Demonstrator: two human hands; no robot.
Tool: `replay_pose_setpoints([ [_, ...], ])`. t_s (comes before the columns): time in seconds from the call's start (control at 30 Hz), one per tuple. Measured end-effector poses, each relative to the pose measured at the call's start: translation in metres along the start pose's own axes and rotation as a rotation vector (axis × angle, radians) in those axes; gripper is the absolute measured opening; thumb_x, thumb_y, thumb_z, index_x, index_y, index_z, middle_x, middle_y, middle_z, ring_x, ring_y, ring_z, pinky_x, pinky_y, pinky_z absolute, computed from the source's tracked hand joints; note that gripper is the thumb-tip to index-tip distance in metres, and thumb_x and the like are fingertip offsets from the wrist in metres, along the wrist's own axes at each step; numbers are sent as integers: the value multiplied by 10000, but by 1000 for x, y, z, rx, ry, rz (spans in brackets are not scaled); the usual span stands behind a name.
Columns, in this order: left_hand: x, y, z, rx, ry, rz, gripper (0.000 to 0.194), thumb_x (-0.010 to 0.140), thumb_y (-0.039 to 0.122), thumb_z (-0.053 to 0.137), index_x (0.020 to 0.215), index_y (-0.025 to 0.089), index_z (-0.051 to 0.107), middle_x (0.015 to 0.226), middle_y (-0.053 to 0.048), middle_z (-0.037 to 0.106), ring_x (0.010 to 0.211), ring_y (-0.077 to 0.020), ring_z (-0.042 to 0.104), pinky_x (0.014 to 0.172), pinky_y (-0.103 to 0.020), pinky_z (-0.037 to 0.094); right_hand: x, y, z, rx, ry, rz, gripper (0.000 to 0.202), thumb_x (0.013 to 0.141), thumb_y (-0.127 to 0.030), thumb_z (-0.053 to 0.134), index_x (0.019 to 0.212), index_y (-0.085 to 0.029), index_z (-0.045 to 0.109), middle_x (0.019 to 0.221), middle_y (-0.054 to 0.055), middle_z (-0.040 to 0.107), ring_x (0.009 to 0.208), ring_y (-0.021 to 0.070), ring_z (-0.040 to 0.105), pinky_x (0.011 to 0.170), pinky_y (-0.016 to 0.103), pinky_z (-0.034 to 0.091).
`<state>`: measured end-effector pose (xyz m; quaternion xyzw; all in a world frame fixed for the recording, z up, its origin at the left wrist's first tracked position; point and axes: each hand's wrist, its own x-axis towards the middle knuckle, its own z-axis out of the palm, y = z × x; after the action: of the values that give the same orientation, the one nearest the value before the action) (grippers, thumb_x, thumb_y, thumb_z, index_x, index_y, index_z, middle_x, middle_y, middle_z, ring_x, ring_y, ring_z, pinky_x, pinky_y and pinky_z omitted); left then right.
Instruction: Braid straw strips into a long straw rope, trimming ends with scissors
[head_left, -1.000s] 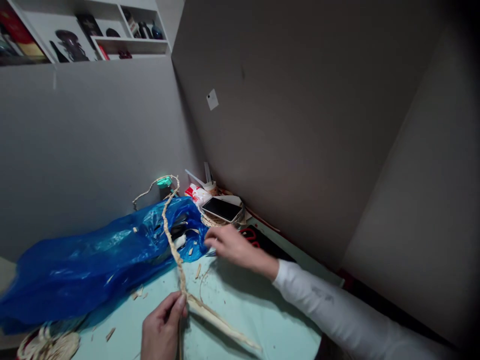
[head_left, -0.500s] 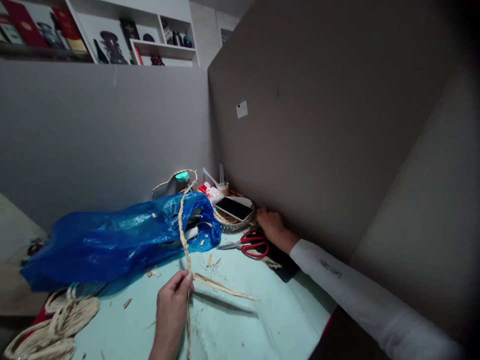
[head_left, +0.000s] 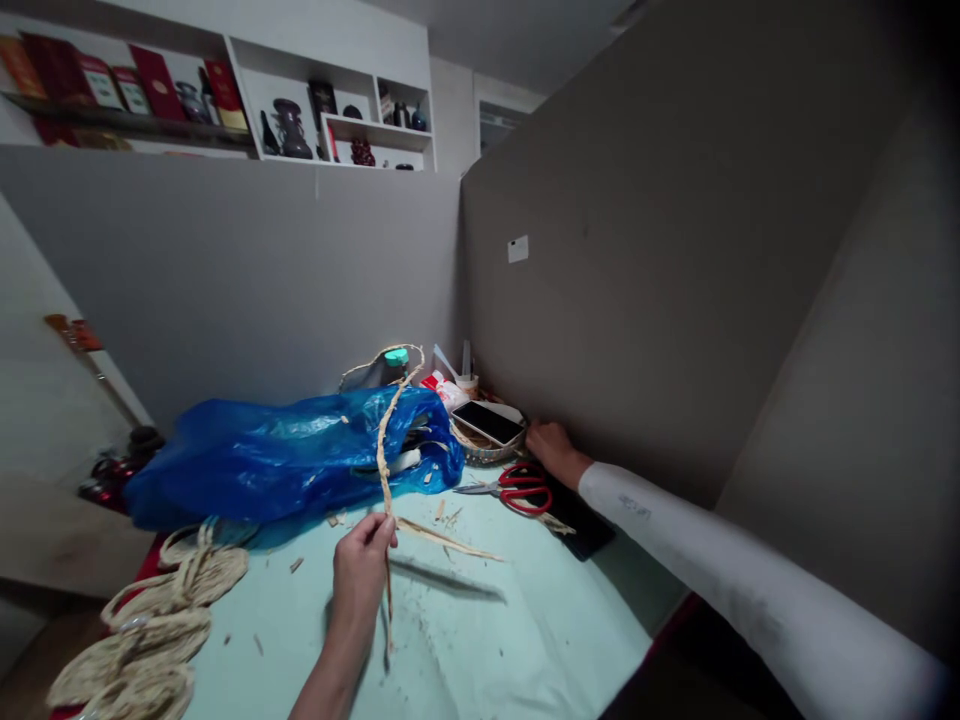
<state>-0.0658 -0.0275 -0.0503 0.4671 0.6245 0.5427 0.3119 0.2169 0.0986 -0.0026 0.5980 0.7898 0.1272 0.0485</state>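
Note:
My left hand [head_left: 361, 568] pinches a braided straw cord [head_left: 385, 440] between thumb and fingers. The braid rises from the hand and loops back over the blue bag, while loose strands hang down and stick out to the right. My right hand [head_left: 553, 448] reaches to the table's back right, beside a round basket [head_left: 489, 455]. Its fingers curl, but whatever they hold or touch is hidden. Close by it lie red-handled scissors [head_left: 526, 488] and a dark flat object [head_left: 589, 535] with straw scraps on it. A phone [head_left: 489, 423] rests on the basket.
A blue plastic bag [head_left: 277, 465] fills the table's back left. Coiled straw pieces [head_left: 142, 640] lie along the left edge. Straw scraps are scattered on the pale green tabletop [head_left: 465, 650]. Grey partitions [head_left: 247, 270] close off the back and right. A teal-lidded container [head_left: 396, 357] stands behind the bag.
The view has shifted left and up, showing more shelf and straw coils. My left hand still pinches the cord; my right hand stays by the basket.

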Motion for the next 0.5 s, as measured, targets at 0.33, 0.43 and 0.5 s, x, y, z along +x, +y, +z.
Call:
replay_pose_setpoints([
  [0.33,18,-2,-25,-312,137,-123,359,610,500,665,602,189,486,504,70,407,430,-79,344,442,-208,240,18,-12,-43,14,227,-62,268,930,-92,398,1100,-62,604,1087,223,606,935,249,620,685,306,457],
  [0.43,18,-7,-20,-207,114,-85,388,633,541,640,576,194,474,463,79,343,416,-81,306,437,-216,223,27,-54,-45,82,256,-248,241,959,-162,404,1044,-169,628,1066,111,638,930,185,601,689,249,431],
  [0.5,19,-12,-18,-113,140,-48,408,649,572,616,564,197,479,454,77,326,419,-92,311,436,-224,228,36,-85,-40,123,262,-373,221,947,-157,441,1025,-208,641,1053,66,654,1002,173,568,702,229,422],
])
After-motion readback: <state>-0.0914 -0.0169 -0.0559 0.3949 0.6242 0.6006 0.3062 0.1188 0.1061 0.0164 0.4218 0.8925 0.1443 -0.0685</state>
